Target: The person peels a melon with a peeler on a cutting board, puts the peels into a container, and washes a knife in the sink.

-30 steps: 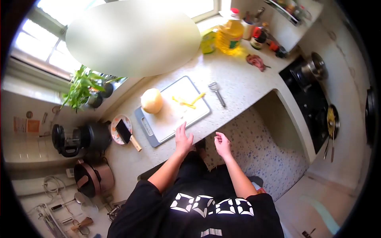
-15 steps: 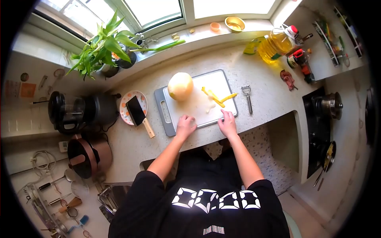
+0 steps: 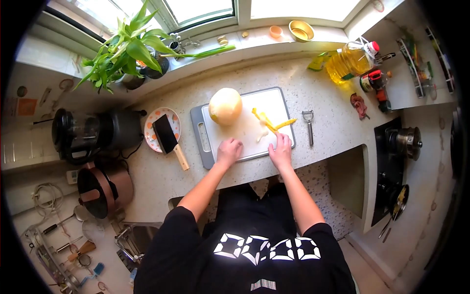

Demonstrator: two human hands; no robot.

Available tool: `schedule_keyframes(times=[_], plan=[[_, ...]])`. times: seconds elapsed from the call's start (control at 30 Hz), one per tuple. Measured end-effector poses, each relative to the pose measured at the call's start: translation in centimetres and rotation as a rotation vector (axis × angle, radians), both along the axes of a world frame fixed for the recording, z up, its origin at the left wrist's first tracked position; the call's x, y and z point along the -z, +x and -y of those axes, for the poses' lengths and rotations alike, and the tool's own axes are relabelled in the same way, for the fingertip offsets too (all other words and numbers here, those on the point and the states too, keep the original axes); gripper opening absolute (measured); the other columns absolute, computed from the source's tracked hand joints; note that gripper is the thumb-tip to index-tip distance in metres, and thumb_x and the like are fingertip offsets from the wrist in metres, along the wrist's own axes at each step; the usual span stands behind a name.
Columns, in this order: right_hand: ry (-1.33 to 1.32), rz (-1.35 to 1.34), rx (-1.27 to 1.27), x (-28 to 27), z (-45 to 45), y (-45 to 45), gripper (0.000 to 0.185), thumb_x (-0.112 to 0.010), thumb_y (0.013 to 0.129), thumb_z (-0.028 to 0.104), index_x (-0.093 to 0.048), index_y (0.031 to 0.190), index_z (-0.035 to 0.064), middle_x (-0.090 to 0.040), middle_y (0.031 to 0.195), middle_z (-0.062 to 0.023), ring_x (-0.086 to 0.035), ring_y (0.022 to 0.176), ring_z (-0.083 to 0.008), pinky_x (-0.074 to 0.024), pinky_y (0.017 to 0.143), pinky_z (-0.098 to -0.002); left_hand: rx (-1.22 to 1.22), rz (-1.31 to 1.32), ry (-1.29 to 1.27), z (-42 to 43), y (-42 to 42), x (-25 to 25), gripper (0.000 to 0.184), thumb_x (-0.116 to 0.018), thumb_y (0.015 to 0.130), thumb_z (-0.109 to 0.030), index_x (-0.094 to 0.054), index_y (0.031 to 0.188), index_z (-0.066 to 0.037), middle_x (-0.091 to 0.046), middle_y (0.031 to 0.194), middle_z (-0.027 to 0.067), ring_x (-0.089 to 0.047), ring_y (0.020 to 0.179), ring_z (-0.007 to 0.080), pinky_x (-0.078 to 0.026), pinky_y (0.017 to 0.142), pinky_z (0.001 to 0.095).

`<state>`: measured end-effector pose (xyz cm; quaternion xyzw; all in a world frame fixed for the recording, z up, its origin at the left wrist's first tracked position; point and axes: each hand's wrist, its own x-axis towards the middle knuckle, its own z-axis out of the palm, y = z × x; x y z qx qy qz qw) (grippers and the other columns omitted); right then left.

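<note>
Well, nearest us our two hands sit at the near side of the cutting board (image 3: pixel 245 128), and the step in hand looks to us like settling or steadying it. Our left hand (image 3: pixel 229 153) is loosely curled at the near edge; with its fingertips tucked under, we cannot tell whether it grips the board or merely rests. Our right hand (image 3: pixel 280 153) lies half open with its fingers forward — nothing seen in its grasp — its fingertips close to the yellow strips (image 3: pixel 285 124), though contact is unclear. Shifting the board, we judge, would call for a firm hold at both sides; gathering the strips would need only a light pinch. Farther in, the round pale fruit (image 3: pixel 225 106) sits on the board's far left part, untouched and likely to roll if jolted. The peeler (image 3: pixel 309 128) lies right of the board, the cleaver (image 3: pixel 166 134) leans across a plate (image 3: pixel 148 128) to the left — and beyond stands the oil bottle (image 3: pixel 353 61).
</note>
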<state>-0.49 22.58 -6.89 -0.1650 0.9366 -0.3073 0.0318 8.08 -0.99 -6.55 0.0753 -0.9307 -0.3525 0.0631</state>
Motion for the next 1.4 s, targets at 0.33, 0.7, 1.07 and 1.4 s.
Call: schedule_keyframes(times=[0.33,0.7,1.07,1.4], plan=[[0.279,0.132,0.195,-0.4,3.7,-3.1,0.091,-0.089,0.072,0.042,-0.050,0.149,0.0130,-0.037,0.149,-0.0236,-0.034,0.139,-0.0437,-0.0349,0.114,-0.0560,-0.123,0.015,0.109,-0.5,-4.7,2.2,0.008,-0.073,0.088,-0.017,-0.072,0.092,-0.010,-0.069,0.089,0.0123,-0.069,0.087,0.0332,-0.056,0.079,0.0448],[-0.018,0.086,0.045,1.0,4.3,-4.3,0.037,-0.080,0.075,0.007,-0.067,0.109,0.0072,-0.054,0.122,-0.0172,-0.052,0.114,-0.0381,-0.0460,0.102,-0.0466,-0.053,-0.013,-0.077,-2.3,-7.0,1.3,0.003,-0.073,0.086,-0.013,-0.071,0.086,-0.011,-0.067,0.094,0.0095,-0.068,0.090,0.0305,-0.057,0.079,0.0425],[-0.058,0.047,0.159,0.8,3.9,-4.9,0.041,-0.079,0.074,0.008,-0.062,0.111,0.0036,-0.060,0.111,-0.0182,-0.058,0.107,-0.0382,-0.0503,0.094,-0.0473,0.260,-0.067,-0.087,-3.4,-14.0,0.2,0.032,-0.079,0.077,-0.009,-0.071,0.108,-0.008,-0.064,0.113,0.0128,-0.062,0.106,0.0343,-0.054,0.096,0.0439],[0.076,0.145,0.130,1.3,4.5,-4.9,0.032,-0.077,0.077,0.012,-0.063,0.104,0.0044,-0.060,0.111,-0.0182,-0.058,0.109,-0.0389,-0.0501,0.096,-0.0475,0.357,-0.013,-0.319,-4.0,-14.2,1.8,0.014,-0.071,0.076,-0.013,-0.070,0.087,-0.005,-0.066,0.097,0.0139,-0.063,0.098,0.0349,-0.055,0.088,0.0443]])
